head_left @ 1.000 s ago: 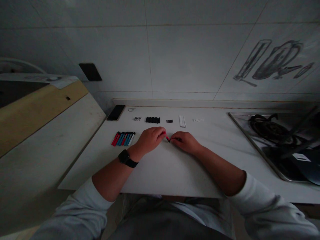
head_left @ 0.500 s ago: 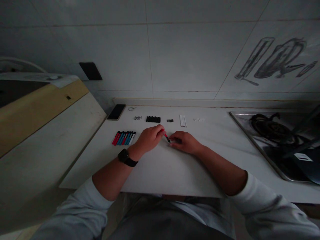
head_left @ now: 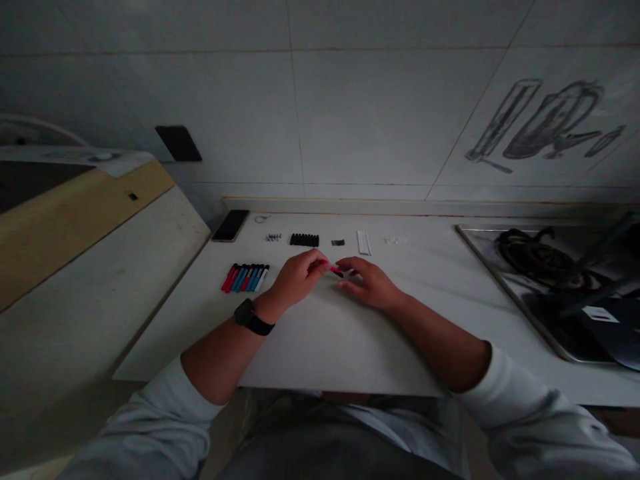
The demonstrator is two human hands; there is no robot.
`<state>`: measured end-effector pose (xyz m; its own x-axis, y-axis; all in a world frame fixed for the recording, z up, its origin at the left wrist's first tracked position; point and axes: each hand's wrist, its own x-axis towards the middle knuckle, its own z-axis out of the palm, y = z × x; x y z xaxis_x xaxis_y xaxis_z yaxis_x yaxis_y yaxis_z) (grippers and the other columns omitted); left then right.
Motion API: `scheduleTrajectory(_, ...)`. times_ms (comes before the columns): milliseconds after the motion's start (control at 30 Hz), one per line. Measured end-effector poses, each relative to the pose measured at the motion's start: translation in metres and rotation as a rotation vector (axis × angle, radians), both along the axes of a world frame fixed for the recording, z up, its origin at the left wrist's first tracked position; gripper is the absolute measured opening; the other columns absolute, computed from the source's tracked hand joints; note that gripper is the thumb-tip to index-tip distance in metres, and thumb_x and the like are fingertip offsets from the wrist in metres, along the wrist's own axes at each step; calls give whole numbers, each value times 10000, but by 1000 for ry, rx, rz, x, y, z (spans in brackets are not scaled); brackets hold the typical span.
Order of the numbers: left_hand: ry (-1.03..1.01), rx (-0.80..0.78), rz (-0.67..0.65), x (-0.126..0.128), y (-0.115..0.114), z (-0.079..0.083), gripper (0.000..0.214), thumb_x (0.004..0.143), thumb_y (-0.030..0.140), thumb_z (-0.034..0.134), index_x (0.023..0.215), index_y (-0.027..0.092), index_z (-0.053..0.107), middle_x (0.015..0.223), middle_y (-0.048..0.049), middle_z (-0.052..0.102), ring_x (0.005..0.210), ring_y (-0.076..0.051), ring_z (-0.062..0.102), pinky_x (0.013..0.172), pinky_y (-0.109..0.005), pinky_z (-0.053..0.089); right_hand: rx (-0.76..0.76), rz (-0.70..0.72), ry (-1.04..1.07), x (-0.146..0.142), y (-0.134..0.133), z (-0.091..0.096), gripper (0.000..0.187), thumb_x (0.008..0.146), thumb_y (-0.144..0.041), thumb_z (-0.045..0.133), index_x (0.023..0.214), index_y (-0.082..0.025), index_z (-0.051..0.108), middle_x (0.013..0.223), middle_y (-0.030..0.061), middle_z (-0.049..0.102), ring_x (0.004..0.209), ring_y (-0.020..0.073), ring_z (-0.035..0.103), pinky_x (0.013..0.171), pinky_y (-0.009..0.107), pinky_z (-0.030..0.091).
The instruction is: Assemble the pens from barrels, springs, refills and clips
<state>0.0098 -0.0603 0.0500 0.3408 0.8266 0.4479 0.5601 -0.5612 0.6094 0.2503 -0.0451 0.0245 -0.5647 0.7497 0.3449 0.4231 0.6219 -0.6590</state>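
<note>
the left hand (head_left: 299, 277) pinches a small red pen (head_left: 334, 270) in a tight grip, just above the white counter (head_left: 325, 333). the right hand (head_left: 367, 285) is next to the pen's dark tip, fingers loose and partly open, holding nothing that can be seen. a row of red and blue pens (head_left: 245, 277) lies to the left.

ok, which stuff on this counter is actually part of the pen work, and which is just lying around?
In use:
left hand gripping the red pen
right hand at its dark tip
row of pens
springs
black grips
small black parts
white refills
clear bits

Lying about:
phone
gas hob
</note>
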Motion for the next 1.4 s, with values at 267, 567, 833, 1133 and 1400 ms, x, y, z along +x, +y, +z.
scheduleTrajectory(267, -24, -92, -148, 6, -5, -3, 147, 956, 329, 667, 980, 190, 709, 861, -22, 717, 757, -143, 632, 694, -256, 478, 34, -45, 31, -4, -8, 8, 258, 930, -298, 652, 1177, -233, 690, 1052, 78, 756, 959, 205, 708, 886, 345, 547)
scheduleTrajectory(567, 119, -14, -151, -1, 2, -6, 224, 1033, 330, 548, 1166, 213, 686, 1053, -59, 750, 889, -167, 687, 816, -306, 526, 163, -124, -256, 38, 19, 30, 162, 950, -272, 627, 1024, -231, 765, 1022, 91, 727, 933, 226, 665, 853, 336, 495)
scheduleTrajectory(833, 187, -2, -205, -2, 3, -10, 218, 1040, 297, 532, 1170, 208, 684, 1105, -62, 756, 948, -173, 703, 857, -321, 537, -94, -151, -538, 65, 30, 20, 81, 838, -230, 745, 910, -267, 755, 873, 27, 745, 753, 197, 638, 667, 290, 409)
scheduleTrajectory(1133, 221, -13, -238, -1, 5, -13, 230, 1036, 298, 541, 1184, 201, 688, 1078, -65, 753, 933, -178, 697, 850, -318, 530, -74, -102, -598, 60, 27, 24, 97, 847, -325, 757, 878, -234, 741, 860, 48, 728, 731, 187, 609, 652, 280, 391)
scheduleTrajectory(1400, 278, 8, -214, -2, 7, -17, 220, 1033, 300, 539, 1151, 213, 704, 1017, -55, 735, 870, -173, 668, 787, -302, 508, -114, -39, -718, 57, 22, 35, 127, 891, -327, 689, 928, -216, 738, 938, 62, 743, 817, 200, 646, 712, 284, 430)
